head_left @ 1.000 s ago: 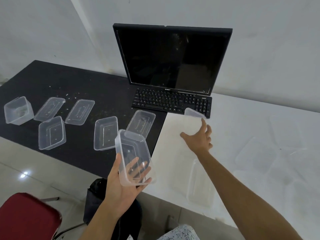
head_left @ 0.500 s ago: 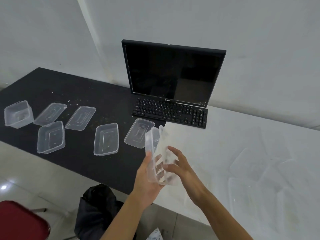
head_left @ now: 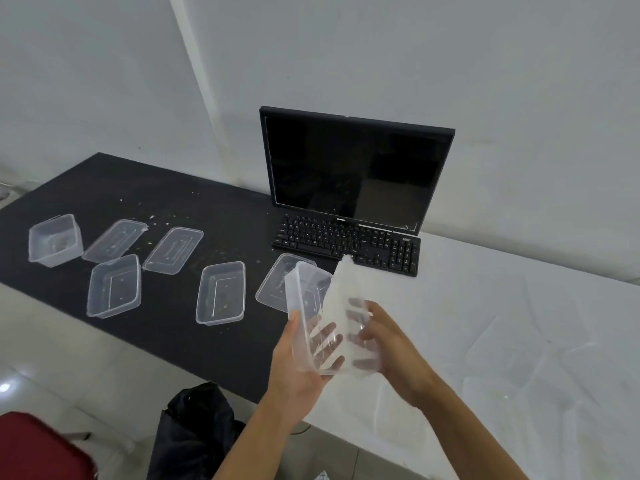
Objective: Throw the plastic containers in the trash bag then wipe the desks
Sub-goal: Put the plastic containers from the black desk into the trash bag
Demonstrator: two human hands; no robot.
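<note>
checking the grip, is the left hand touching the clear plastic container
Touching: the head view shows the left hand gripping the clear plastic container.

We observed both forearms angled inward: left hand (head_left: 298,372) gripped a container (head_left: 306,292), right hand (head_left: 391,355) clasped a second container (head_left: 341,299).

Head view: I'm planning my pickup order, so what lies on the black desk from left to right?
Deep container → middle lid → open container → right lid → keyboard.
</note>
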